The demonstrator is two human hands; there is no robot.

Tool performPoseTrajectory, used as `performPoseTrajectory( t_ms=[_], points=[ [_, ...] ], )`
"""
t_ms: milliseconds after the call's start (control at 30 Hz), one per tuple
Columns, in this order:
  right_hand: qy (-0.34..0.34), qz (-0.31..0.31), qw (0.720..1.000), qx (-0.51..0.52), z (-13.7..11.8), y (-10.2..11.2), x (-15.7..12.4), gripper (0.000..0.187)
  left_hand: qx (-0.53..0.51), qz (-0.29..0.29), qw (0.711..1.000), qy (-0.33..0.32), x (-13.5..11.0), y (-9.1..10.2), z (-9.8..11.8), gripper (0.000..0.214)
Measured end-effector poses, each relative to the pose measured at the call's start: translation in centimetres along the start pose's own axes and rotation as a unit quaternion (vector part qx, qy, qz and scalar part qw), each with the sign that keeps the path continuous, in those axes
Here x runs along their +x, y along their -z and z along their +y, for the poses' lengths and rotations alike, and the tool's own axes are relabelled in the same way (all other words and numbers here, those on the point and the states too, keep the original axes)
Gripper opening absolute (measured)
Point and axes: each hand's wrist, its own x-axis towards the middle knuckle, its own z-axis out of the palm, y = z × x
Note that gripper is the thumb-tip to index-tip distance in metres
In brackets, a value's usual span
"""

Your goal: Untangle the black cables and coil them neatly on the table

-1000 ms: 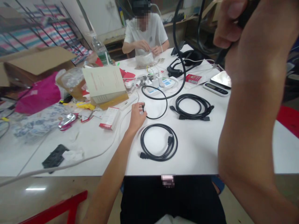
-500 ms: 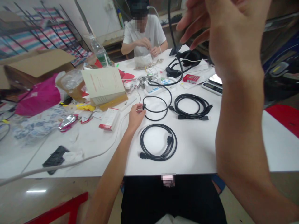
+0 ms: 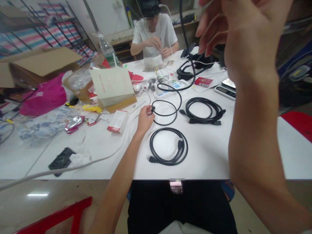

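White tabletop (image 3: 214, 152) fills the space in front of you, crowded along its far side and left end with a cream paper booklet (image 3: 113, 85) propped upright, a pink plastic bag (image 3: 44, 97), a brown cardboard box (image 3: 41, 63), a clear plastic water bottle (image 3: 107, 52) and a white power strip (image 3: 168, 89). Across from you another person in a white T-shirt (image 3: 156, 32) works with both hands on a small clear bag.

Your left hand (image 3: 145, 118) rests on the table with thumb and fingertips closed on the plug end of a thin black cable (image 3: 168, 112), which already lies in one loop just right of that hand. From there the cable runs back over the power strip and climbs out of the top of the view near your right hand (image 3: 239, 35), raised close to the camera with its fingers spread and loosely curled; whether it actually grips the cable cannot be told from here.

Keep the plug pinned flat where it is, so the loop does not spin. Judging by the two finished black cable coils, the nearer coil (image 3: 168, 146) and the farther coil (image 3: 203, 112), each new turn should drop on the last at the same width. Feed slack down gently, and let the cable untwist as it falls, well apart from the power strip's clutter.
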Motion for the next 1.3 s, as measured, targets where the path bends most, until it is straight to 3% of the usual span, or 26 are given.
performPoseTrajectory(
  t_ms=[67, 167, 233, 400, 500, 600, 700, 833, 1000, 1133, 1300],
  points=[
    [0.076, 0.015, 0.991, -0.106, 0.0, -0.8, -0.3, 0.037, -0.013, -0.003, 1.000, -0.002, 0.1, 0.1, 0.0, 0.039],
    [0.114, -0.107, 0.969, -0.192, 1.3, -2.3, -1.2, 0.045, -0.041, -0.005, 0.999, -0.003, 0.2, 0.1, 0.0, 0.043],
    [0.086, -0.185, 0.943, -0.264, 3.4, -3.4, -2.5, 0.048, -0.063, -0.008, 0.998, -0.002, 0.2, 0.1, -0.1, 0.044],
    [-0.016, -0.283, 0.829, -0.483, 10.2, -5.9, -8.2, 0.040, -0.079, -0.020, 0.996, -0.021, 0.3, 0.0, -0.2, 0.040],
    [-0.053, -0.314, 0.801, -0.507, 12.8, -6.9, -12.1, 0.042, -0.091, -0.023, 0.996, -0.008, 0.3, 0.2, -0.1, 0.039],
    [-0.072, -0.321, 0.790, -0.517, 13.8, -7.6, -14.5, 0.047, -0.162, -0.002, 0.986, 0.044, 0.3, 0.4, 0.4, 0.042],
    [-0.066, -0.315, 0.794, -0.516, 13.9, -8.1, -15.3, 0.052, -0.278, 0.011, 0.954, 0.112, 0.2, 0.4, 1.4, 0.048],
    [-0.065, -0.314, 0.794, -0.516, 13.9, -8.3, -15.3, 0.054, -0.393, -0.037, 0.907, 0.143, -0.1, 0.4, 3.8, 0.034],
    [-0.044, -0.324, 0.790, -0.519, 14.3, -8.3, -15.4, 0.060, -0.440, -0.124, 0.880, 0.132, -0.9, 0.6, 6.4, 0.033],
    [-0.026, -0.312, 0.795, -0.519, 15.0, -8.4, -15.3, 0.060, -0.436, -0.188, 0.873, 0.111, -1.7, 0.8, 7.2, 0.042],
    [0.043, -0.314, 0.806, -0.500, 15.3, -8.2, -14.8, 0.056, -0.395, -0.197, 0.891, 0.107, -1.9, 1.4, 7.6, 0.057]
  ],
)
